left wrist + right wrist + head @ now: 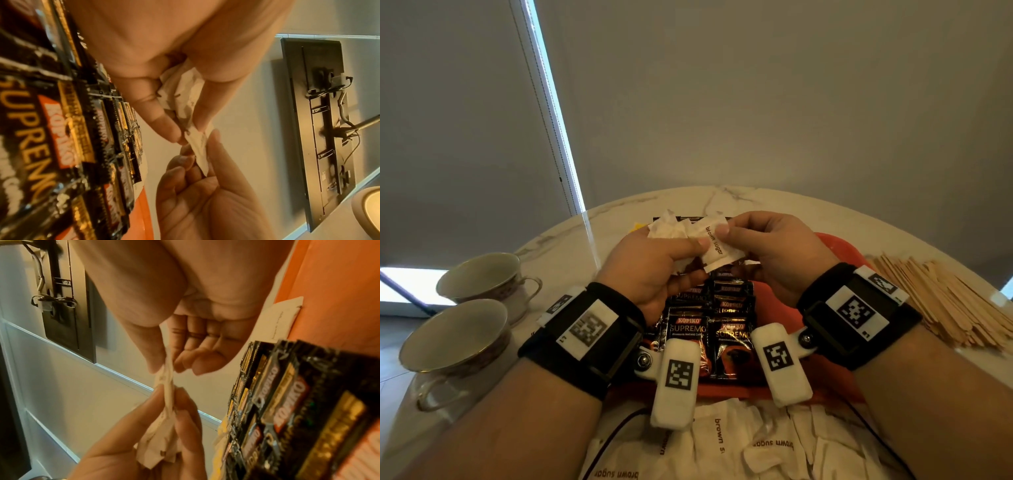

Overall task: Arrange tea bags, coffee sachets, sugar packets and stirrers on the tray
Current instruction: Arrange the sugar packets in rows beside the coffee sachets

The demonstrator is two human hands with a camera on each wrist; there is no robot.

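Loose brown sugar packets [726, 442] heaped on table [739, 200] at near edge, closest to camera. Far left: two teacups [469, 308]. Left hand [654, 263] clutches bunch of sugar packets [671, 228]. Beneath hands: orange tray [832, 245] holding rows of Kopiko coffee sachets [688, 330]. Right hand [774, 253] pinches single brown sugar packet [717, 248], thumb on top; hands close together. Far right: wooden stirrers [941, 298] piled on table.

Daylight is leaking through a bright window gap [551, 113] at the left, leaving the head view dim and greyish while its wide lens is bending the surface [774, 202] edge. Both wrist views are glowing warm orange, with the coffee sachets [41, 129] blurring close to the lens.
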